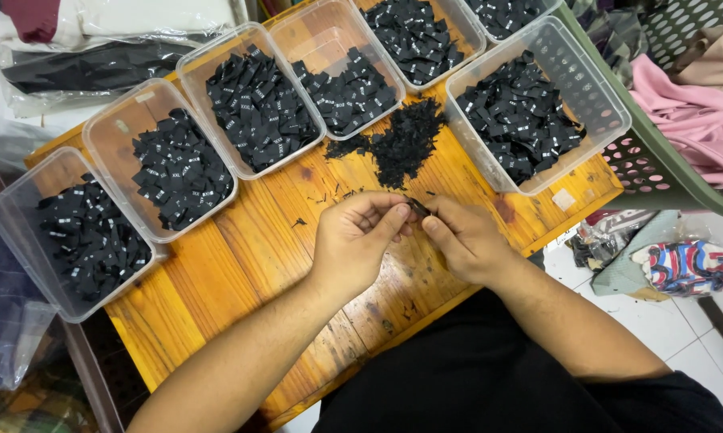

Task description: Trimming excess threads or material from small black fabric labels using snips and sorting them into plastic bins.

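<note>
Head view: we see both hands meeting over the middle of the wooden counter. Left hand and right hand are each pinched on the same small black label, thumb and forefinger closed on it from either side, held just above the boards.

Just beyond the hands, a loose pile of black labels lies on the counter, toward the far edge.

Clear plastic tubs line the far and left edges, each holding black labels with small white marks: one at the left corner, next, next, then one half-filled, another behind it. A larger tub sits at the right edge, just beside the pile.

Stray black scraps dot the boards near the hands.

Off the counter to the right: green perforated basket with pink cloth; a patterned fabric bundle on the white tile floor.
</note>
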